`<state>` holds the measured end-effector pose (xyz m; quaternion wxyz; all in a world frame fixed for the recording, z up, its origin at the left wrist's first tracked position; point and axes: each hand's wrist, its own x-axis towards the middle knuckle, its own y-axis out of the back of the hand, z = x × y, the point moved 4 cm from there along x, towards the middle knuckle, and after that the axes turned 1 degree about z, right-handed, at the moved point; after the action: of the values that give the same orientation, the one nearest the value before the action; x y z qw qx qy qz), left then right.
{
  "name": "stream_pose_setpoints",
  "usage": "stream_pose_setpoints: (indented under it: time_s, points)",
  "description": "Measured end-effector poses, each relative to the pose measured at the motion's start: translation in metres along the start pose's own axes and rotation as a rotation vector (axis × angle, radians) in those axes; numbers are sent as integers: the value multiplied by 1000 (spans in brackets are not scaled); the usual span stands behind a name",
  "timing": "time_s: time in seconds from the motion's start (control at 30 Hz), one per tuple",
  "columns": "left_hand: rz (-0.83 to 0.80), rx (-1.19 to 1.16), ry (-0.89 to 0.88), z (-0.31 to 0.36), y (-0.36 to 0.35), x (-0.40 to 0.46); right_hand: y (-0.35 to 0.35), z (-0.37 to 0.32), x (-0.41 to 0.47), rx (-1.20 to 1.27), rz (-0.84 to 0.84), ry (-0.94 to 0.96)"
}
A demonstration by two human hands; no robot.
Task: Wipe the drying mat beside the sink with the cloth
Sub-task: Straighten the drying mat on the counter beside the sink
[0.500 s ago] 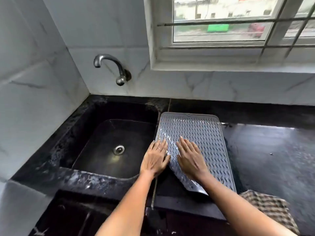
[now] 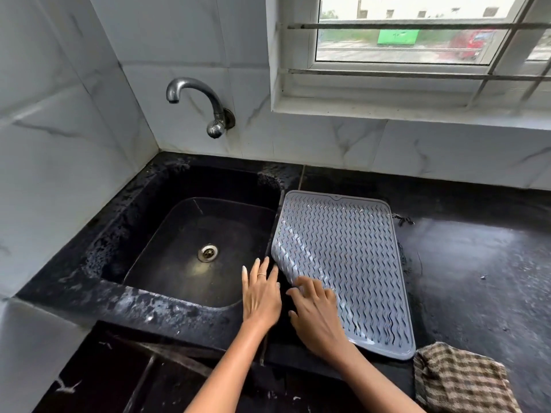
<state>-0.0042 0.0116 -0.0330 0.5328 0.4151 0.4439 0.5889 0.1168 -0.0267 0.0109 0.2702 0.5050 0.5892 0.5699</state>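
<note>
A grey ribbed drying mat lies on the black counter just right of the sink, its near-left corner lifted and curled. My right hand rests on that near-left part, fingers bent over the mat's edge. My left hand lies flat with fingers apart on the counter strip between sink and mat, holding nothing. A brown checked cloth sits crumpled at the counter's front edge, right of the mat, touched by neither hand.
A metal tap juts from the tiled wall above the sink. The wet black counter stretches to the right. A barred window sits above the back wall. White marble tiles close off the left side.
Both hands have slid toward me and left. My left hand has come off the mat onto the counter strip; my right hand's fingers have curled at the mat's near-left edge.
</note>
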Motion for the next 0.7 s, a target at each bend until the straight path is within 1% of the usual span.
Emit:
stream_pose_setpoints:
  time_s: [0.13, 0.17, 0.23, 0.3, 0.33, 0.4, 0.47, 0.53, 0.6, 0.63, 0.67, 0.7]
  points:
    - [-6, -20, -31, 11, 5, 6, -2, 12, 9, 5, -107, -92]
    - [-9, -52, -56, 16, 6, 8, -4, 16, 12, 9, -163, -129]
    - [-43, -166, -125, 29, 8, 11, -7, 29, 14, 68, -294, -292]
    - [-112, -325, -183, 44, 10, 15, -3, 43, 16, 79, -352, -419]
    - [-146, -413, -193, 50, 11, 16, 2, 47, 17, 55, -339, -439]
    - [-174, -591, -185, 60, 13, 17, 15, 52, 18, 29, -224, -428]
    - [-120, -757, -150, 66, 17, 17, 25, 53, 20, 134, -46, -404]
    - [-12, -859, -94, 68, 25, 19, 31, 55, 21, 316, 120, -444]
    - [70, -823, -66, 67, 36, 20, 33, 59, 20, 443, 243, -539]
    - [84, -778, -59, 65, 41, 19, 33, 61, 20, 457, 257, -563]
    - [76, -727, -45, 62, 46, 17, 32, 62, 20, 454, 237, -550]
    - [52, -658, -22, 57, 49, 15, 29, 62, 21, 458, 181, -509]
